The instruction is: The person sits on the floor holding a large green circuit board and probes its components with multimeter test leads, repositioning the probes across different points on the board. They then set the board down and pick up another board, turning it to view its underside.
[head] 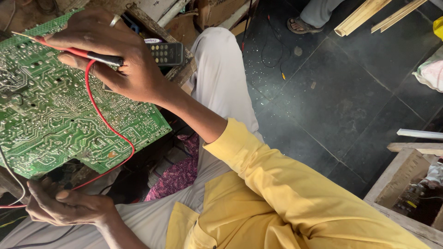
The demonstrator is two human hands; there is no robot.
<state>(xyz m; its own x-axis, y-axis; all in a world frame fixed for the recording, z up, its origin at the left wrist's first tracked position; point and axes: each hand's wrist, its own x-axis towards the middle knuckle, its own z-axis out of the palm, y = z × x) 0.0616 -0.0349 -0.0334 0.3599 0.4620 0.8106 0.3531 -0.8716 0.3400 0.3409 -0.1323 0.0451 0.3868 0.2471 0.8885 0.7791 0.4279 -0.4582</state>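
Observation:
A large green circuit board [55,120] lies solder side up over my lap at the left. My right hand [115,60], with a ring on one finger, pinches a red test probe [69,50] whose metal tip rests on the board's upper left area. From the probe a red wire [108,124] loops down across the board towards my left hand [64,205]. That hand grips the board's near edge from below, with fingers curled. My yellow sleeve [277,184] and grey trousers [221,78] fill the middle.
A black keypad device [165,53] lies on a wooden bench edge beyond my right hand. Dark floor tiles [332,101] spread to the right, with another person's sandalled foot [302,25] at the top. A wooden box [406,184] stands at the right, pale wooden strips [364,16] above it.

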